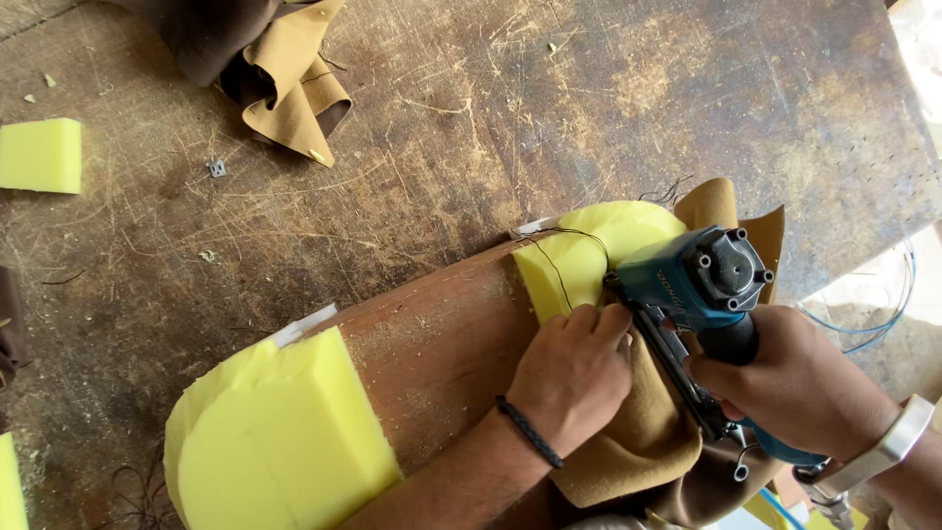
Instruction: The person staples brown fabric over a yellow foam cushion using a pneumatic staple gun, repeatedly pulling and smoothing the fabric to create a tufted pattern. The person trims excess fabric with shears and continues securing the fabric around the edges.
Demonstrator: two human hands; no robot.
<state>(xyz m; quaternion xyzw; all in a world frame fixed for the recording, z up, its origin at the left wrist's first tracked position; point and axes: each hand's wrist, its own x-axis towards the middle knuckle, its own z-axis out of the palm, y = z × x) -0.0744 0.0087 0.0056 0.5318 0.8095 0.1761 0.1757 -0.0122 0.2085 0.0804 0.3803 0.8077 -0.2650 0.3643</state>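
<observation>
My left hand (pixel 572 371) lay flat and closed down on the tan fabric (pixel 638 432), with the fingers (pixel 599 319) bent and pressing the cloth against the edge of the yellow foam pad (pixel 589 250). The fingertips touched the foam just beside the nose of the tool. On this wrist I wore a dark braided band (pixel 530 432).

My right hand (pixel 795 388) was wrapped tightly around the grip of the teal staple gun (pixel 702 285). The long dark magazine of the gun ran down along the fabric toward me, and the head of the gun stood against the foam edge, very near my left fingers. A pale bracelet (pixel 898 437) was on my right wrist.

The fabric covered the right end of a brown wooden board (pixel 442 339), and a corner of it stood out behind the gun. The board lay slanted on the scratched workbench (pixel 442 128). On the left end of the board sat a bigger block of yellow foam (pixel 275 442), not covered. A thin dark thread (pixel 559 265) curved over the smaller foam pad.

Far from my hands, a folded piece of brown cloth (pixel 285 79) lay at the top of the bench, and a small foam offcut (pixel 41 155) lay at the left side.
</observation>
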